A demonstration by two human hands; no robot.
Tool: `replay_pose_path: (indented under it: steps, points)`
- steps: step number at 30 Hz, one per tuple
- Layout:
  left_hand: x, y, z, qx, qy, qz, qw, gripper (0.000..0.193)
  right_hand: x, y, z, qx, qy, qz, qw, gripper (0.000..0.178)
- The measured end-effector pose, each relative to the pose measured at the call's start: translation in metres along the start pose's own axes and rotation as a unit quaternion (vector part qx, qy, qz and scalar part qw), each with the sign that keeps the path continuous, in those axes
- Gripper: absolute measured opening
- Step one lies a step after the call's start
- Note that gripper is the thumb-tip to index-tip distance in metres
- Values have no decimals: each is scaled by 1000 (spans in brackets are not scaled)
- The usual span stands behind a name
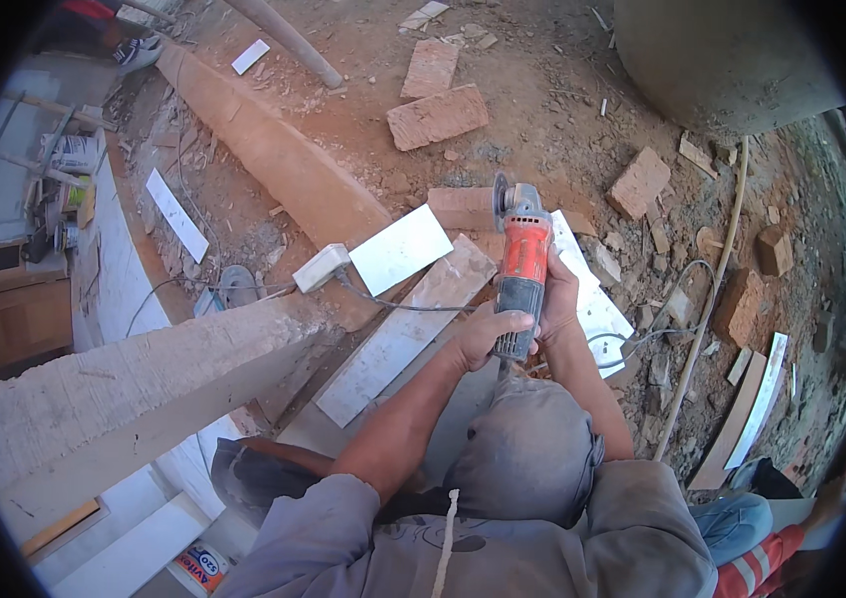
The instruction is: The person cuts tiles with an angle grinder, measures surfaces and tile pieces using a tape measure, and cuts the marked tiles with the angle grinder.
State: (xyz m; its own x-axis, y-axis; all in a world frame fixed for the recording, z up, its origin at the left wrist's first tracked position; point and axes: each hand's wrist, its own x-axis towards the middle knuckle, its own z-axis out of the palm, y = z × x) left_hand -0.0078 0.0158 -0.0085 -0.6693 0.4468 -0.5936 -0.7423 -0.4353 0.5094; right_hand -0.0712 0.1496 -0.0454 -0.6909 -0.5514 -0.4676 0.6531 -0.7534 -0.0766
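A red and dark grey angle grinder (524, 264) points away from me, its round disc (501, 204) at the far end. My left hand (488, 334) wraps its dark rear body, thumb on top. My right hand (559, 289) grips the right side, fingers partly hidden under the tool. Beneath and right of it lies a white strip (597, 324), partly covered by my right hand and forearm. Left of the grinder a white rectangular piece (401, 249) lies beside a dusty pale board (408, 334). The disc is close to a brick (461, 207); I cannot tell whether they touch.
A dark cord (383, 299) runs left past a small white box (321, 267). Several loose bricks (438, 117) lie on the rubble-strewn soil. A thick ledge (144, 384) stands at left, a hose (712, 309) at right. Another person's foot (139, 53) shows far left.
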Motion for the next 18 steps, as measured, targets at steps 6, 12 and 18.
replay_pose_path:
  steps: [6, 12, 18]
  points:
    - [13, 1, -4, 25, 44, 9, 999, 43, 11, -4, 0, -102, 57, 15, 993, 59]
    - [17, 1, -6, 410, 243, 97, 874, 61, 9, 0, 26, -351, 238, -59, 904, 67]
    - [-7, 10, -11, 541, 210, 156, 799, 87, 29, -22, 34, -589, 240, -118, 763, 53]
